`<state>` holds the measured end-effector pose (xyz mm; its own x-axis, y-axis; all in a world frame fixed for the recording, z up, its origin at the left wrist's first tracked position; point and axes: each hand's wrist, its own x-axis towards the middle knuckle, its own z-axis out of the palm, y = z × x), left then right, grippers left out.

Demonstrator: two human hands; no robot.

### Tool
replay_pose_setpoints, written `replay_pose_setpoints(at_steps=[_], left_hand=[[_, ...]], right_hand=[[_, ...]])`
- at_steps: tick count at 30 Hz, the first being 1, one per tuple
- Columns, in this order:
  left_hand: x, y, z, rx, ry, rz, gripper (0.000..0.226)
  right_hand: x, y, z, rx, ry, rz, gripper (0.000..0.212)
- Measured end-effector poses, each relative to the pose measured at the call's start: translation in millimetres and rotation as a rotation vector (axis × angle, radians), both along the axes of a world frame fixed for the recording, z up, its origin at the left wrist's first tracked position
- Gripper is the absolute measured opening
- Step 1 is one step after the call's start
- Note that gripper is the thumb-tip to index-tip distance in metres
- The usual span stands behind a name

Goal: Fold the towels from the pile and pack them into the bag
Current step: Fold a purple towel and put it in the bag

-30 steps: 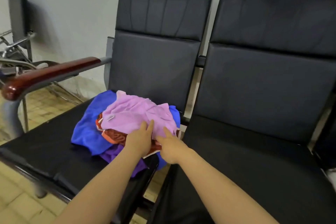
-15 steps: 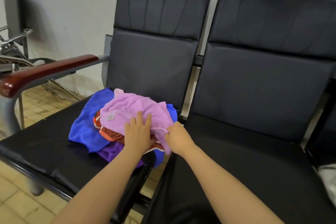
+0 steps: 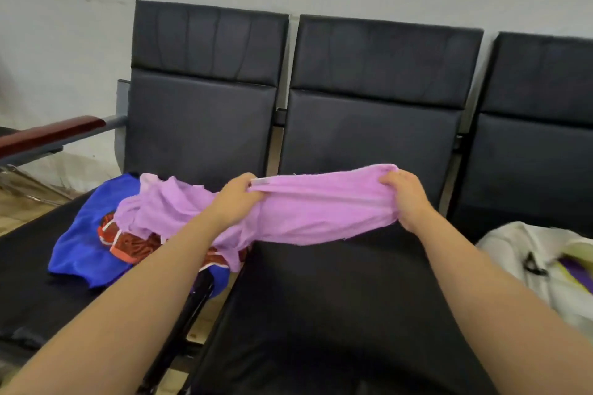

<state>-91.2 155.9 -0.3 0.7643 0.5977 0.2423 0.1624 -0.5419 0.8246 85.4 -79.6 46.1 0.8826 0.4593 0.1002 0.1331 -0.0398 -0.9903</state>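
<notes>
A pink towel [image 3: 317,208] is stretched in the air above the middle black seat [image 3: 321,298]. My left hand [image 3: 236,199] grips its edge near the middle, and my right hand [image 3: 406,196] grips its right end. The towel's left part still trails onto the pile on the left seat. That pile holds a blue towel [image 3: 80,244], an orange-red patterned towel [image 3: 128,244] and a bit of purple cloth underneath. A white bag [image 3: 539,263] lies on the right seat, open, with purple and yellow-green cloth showing inside.
Three black padded seats stand in a row against a grey wall. A wooden armrest [image 3: 48,135] juts out at the far left. Tiled floor shows at the left and between the seats.
Both hands took hold of the pink towel on the pile and lifted it to the right, spreading it over the middle seat. The view has swung right, bringing the white bag in.
</notes>
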Motion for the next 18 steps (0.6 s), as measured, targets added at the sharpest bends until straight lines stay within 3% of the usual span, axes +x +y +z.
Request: replay_pose_setpoints(at_steps=[2,3,5,7,10,12,13,14,17,18], left_hand=[[9.2,-28.6,31.3,-0.286,-0.073,-0.157,0.009],[11.8,-43.0,45.8,-0.455,-0.108,-0.257,0.014],[14.6,-66.9,68.1,-0.77,-0.198,-0.396,0.024],[22.4,-85.3,77.6,-0.941,-0.315,-0.404,0.027],[38.2,-102.9,67.5,-1.092,-0.548,-0.356,0.026],[48.8,-104.7,39.5,-1.175,-0.524,-0.266,0.038],[56.4,-105.3,16.1,-1.148,-0.409,-0.149,0.039],[59.2,-106.9,-9.1,-1.037,-0.265,-0.03,0.036],[51.0,-95.6,-90.2,-0.383,0.161,0.644,0.036],[42.8,-96.6,-106.8,-0.24,0.404,0.504,0.044]], right_hand=[[10.9,-33.9,14.7,0.043,0.072,0.055,0.003],[18.3,-48.6,21.0,0.091,0.123,0.059,0.007],[33.4,-69.8,35.5,0.296,0.22,0.043,0.009],[47.1,-81.5,44.5,0.568,0.317,-0.028,0.013],[58.1,-79.2,26.8,0.723,0.423,0.031,0.046],[56.6,-71.1,-4.5,0.496,0.409,0.075,0.091],[48.8,-70.6,-24.7,0.252,0.374,0.064,0.11],[41.0,-69.6,-47.2,-0.005,0.327,0.051,0.115],[14.5,-69.5,-118.4,-0.704,0.209,0.07,0.065],[9.7,-70.1,-143.0,-0.869,0.166,0.076,0.057]])
